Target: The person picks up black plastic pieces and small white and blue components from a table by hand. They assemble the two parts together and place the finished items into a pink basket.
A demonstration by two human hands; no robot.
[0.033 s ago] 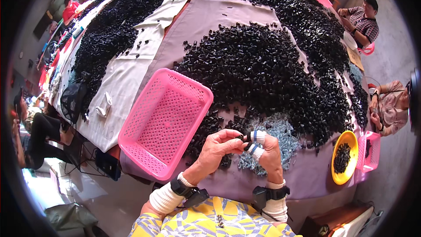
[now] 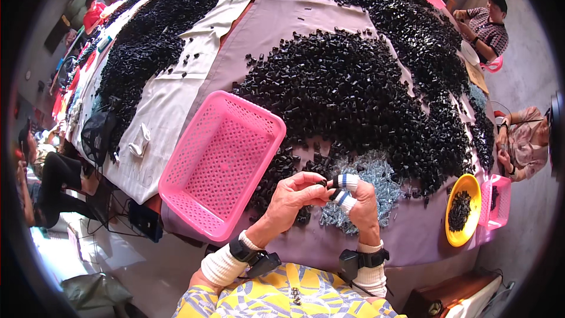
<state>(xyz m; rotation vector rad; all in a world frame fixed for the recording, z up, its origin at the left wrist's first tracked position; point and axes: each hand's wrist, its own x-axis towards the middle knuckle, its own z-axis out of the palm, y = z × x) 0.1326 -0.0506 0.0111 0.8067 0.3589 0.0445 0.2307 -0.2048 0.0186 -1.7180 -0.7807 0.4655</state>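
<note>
Over the near edge of the pile, my left hand and my right hand meet with their fingertips pinched together. Between them is a small black piece, held by the left finger and thumb; its exact shape is too small to make out. White finger sleeves with blue stripes and dark tips cover the thumb and a finger of my right hand. Just beyond and under that hand lies a heap of small clear bluish pieces. A broad mound of small black pieces spreads beyond both hands.
An empty pink plastic basket stands left of my hands. To the right are a yellow bowl of black pieces and a smaller pink basket. A white glove lies on the left cloth. Other people sit around the table.
</note>
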